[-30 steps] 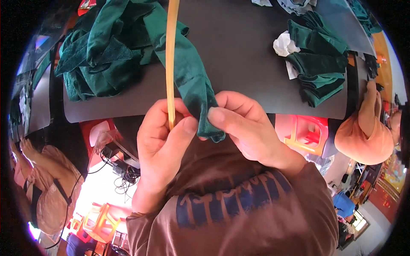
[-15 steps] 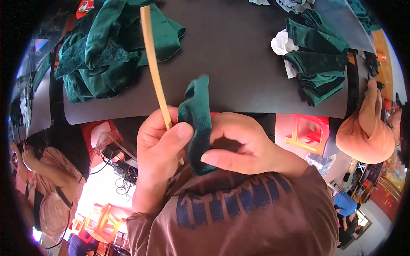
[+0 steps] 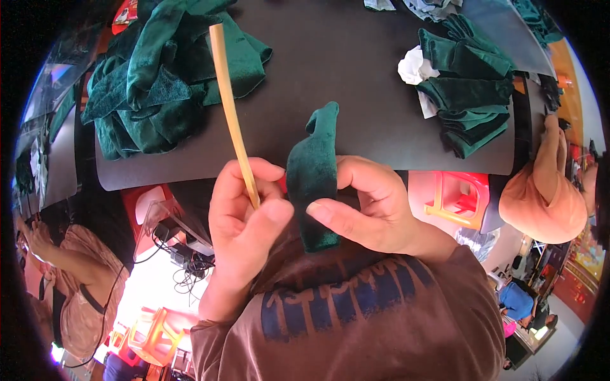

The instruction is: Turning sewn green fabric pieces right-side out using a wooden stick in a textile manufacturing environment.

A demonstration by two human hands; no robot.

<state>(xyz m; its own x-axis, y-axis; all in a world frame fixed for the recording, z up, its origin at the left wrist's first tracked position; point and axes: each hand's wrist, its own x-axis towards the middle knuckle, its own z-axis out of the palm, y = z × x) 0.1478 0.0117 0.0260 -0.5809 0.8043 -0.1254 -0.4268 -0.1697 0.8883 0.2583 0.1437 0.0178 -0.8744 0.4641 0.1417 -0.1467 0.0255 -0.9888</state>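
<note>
Just off the near edge of the dark tabletop [image 3: 356,120], in front of the wearer's brown shirt [image 3: 381,311], a narrow green velvet piece [image 3: 314,178] stands roughly upright between the two hands. The right hand [image 3: 372,206] grasps it low down, thumb pressed on the near face and fingers behind; this pinch seems to be what keeps the piece up while its top curls over unsupported. The left hand [image 3: 244,219] has its fingers curled around a slim wooden stick [image 3: 230,105], whose long end leans up and to the left. Carrying the stick back in that grip probably leaves the thumb and forefinger tips free beside the velvet.

To the left lies a loose heap of green velvet [image 3: 149,101]; to the right, folded green velvet pieces [image 3: 473,89] overlap in layers, with crumpled white paper [image 3: 414,66] against them. Having one lot on each side perhaps keeps the two from mixing and the middle free for handling.

The stick's lower end disappears into the left hand, and the right fingertips are covered by the velvet. Whether the left thumb actually touches the piece, I cannot tell. The heap is cut off at the upper edge, so its extent is unclear, and the paper's purpose is hard to make out.
</note>
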